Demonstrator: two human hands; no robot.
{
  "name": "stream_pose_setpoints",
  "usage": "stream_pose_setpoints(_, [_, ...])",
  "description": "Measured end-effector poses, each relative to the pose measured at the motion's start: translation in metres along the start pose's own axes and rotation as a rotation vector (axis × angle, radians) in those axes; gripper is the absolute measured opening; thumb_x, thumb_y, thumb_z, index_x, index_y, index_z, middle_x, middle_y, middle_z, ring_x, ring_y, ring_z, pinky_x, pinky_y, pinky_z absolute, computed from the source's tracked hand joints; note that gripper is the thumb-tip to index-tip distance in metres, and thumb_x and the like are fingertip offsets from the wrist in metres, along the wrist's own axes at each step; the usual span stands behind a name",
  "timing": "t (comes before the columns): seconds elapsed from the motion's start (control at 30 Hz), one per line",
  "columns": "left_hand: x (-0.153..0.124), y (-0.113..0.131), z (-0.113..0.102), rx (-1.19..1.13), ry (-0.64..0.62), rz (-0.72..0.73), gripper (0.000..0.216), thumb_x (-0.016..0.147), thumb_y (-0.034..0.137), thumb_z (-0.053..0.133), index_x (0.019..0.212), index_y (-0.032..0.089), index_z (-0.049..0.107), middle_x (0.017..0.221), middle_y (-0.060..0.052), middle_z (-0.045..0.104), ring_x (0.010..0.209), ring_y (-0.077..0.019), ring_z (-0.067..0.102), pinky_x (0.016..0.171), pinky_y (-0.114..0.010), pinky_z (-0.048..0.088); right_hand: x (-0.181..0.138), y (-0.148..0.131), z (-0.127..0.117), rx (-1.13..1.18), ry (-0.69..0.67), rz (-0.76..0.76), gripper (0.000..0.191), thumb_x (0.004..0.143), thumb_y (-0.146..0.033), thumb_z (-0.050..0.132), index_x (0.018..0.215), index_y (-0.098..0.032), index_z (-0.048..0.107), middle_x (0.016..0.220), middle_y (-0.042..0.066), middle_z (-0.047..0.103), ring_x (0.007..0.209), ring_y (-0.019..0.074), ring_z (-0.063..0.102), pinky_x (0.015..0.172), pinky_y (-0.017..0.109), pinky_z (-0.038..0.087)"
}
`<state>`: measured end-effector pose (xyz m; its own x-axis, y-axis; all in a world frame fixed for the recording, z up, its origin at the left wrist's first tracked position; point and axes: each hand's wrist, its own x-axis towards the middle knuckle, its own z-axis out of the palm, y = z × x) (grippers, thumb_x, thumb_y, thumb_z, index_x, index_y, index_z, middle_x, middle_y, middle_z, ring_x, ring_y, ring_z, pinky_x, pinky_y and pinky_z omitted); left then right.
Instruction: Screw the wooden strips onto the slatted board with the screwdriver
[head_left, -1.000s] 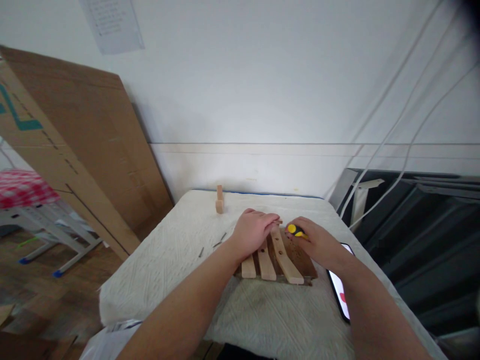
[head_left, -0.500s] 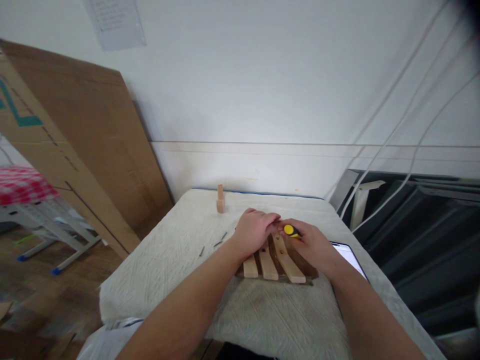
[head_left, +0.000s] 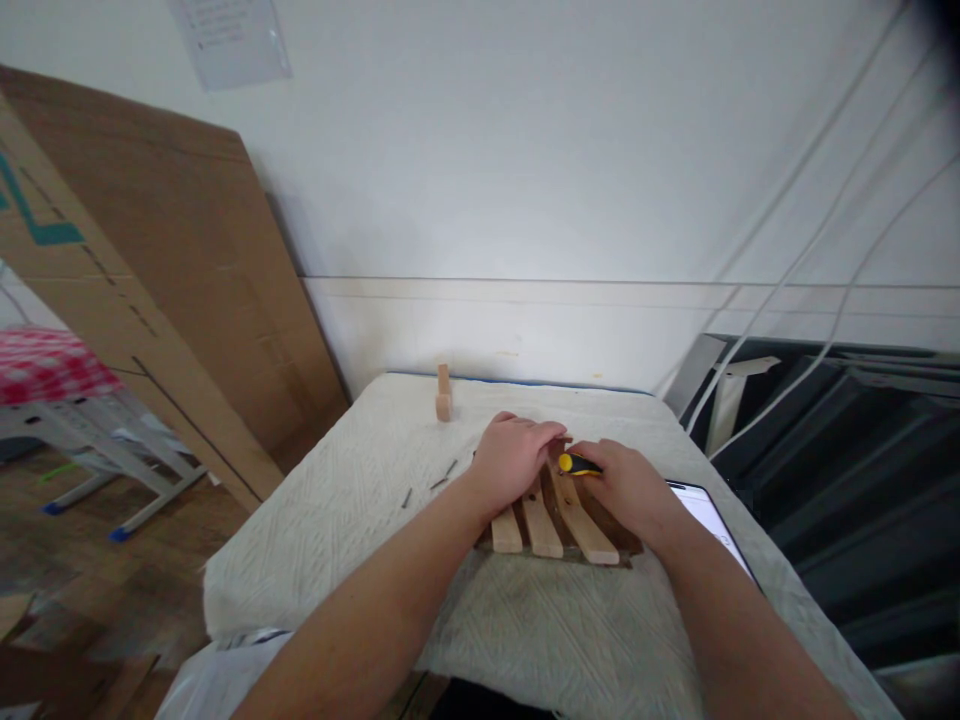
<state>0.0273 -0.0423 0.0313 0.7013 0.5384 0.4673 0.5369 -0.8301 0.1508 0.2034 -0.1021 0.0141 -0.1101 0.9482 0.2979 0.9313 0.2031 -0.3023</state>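
My right hand [head_left: 628, 485] is closed round a screwdriver [head_left: 579, 464] with a yellow and black handle, its yellow butt end turned left. The shaft and tip are not visible. My left hand [head_left: 514, 458] lies over the upper part of a wooden piece, its fingers curled at the far edge and gripping it. This piece has light curved wooden slats [head_left: 583, 530] laid across a darker brown board [head_left: 611, 520]. Small dark holes show in the slats. The left hand hides the slats' upper ends.
On the white cloth [head_left: 315, 530] covering the table are a small upright wooden block [head_left: 444, 400] and thin metal pieces [head_left: 406, 497], perhaps screws or bits. A phone [head_left: 709, 515] lies beside my right forearm. A large cardboard box [head_left: 180, 270] stands left; white cables [head_left: 825, 340] hang right.
The screwdriver handle has swung from pointing towards me to lying more sideways, its butt now to the left. My left hand stays on the wooden piece. The whole view has shifted slightly.
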Motion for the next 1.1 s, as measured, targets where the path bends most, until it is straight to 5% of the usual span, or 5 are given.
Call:
stream_pose_setpoints(0.2, [0.000, -0.002, 0.002, -0.001, 0.008, 0.008, 0.021, 0.092, 0.022, 0.047, 0.107, 0.024, 0.062, 0.096, -0.001, 0.072, 0.090, -0.0166, 0.066, 0.083, -0.032, 0.043, 0.000, -0.007, -0.002, 0.056, -0.012, -0.093, 0.032, 0.069, -0.005, 0.047, 0.078, -0.023, 0.072, 0.075, 0.004, 0.068, 0.077, 0.0200, 0.059, 0.070, 0.028, 0.041])
stream_pose_setpoints(0.57, [-0.001, -0.001, 0.001, -0.007, 0.005, 0.013, 0.021, 0.094, 0.023, 0.044, 0.106, 0.024, 0.062, 0.100, 0.000, 0.072, 0.092, -0.0162, 0.066, 0.082, -0.031, 0.041, 0.001, -0.004, -0.003, 0.147, -0.031, -0.062, 0.027, 0.071, -0.012, 0.051, 0.083, -0.021, 0.073, 0.088, 0.006, 0.073, 0.087, 0.0238, 0.064, 0.080, 0.034, 0.046])
stream_pose_setpoints(0.9, [-0.001, 0.001, -0.003, -0.014, -0.012, 0.018, 0.022, 0.096, 0.029, 0.042, 0.107, 0.023, 0.061, 0.101, -0.001, 0.072, 0.093, -0.0170, 0.066, 0.083, -0.032, 0.041, -0.006, -0.011, -0.015, 0.775, 0.299, 0.053, 0.018, 0.083, -0.036, 0.049, 0.087, -0.022, 0.059, 0.089, 0.003, 0.063, 0.086, 0.0197, 0.058, 0.078, 0.032, 0.046])
stream_pose_setpoints(1.1, [-0.001, 0.001, -0.002, 0.001, -0.015, 0.033, 0.022, 0.096, 0.029, 0.041, 0.107, 0.023, 0.059, 0.099, -0.001, 0.071, 0.093, -0.0165, 0.065, 0.082, -0.032, 0.041, -0.003, -0.013, -0.007, 0.672, 0.352, 0.162, 0.035, 0.086, -0.052, 0.047, 0.088, -0.020, 0.059, 0.079, 0.003, 0.061, 0.076, 0.0192, 0.055, 0.070, 0.032, 0.044])
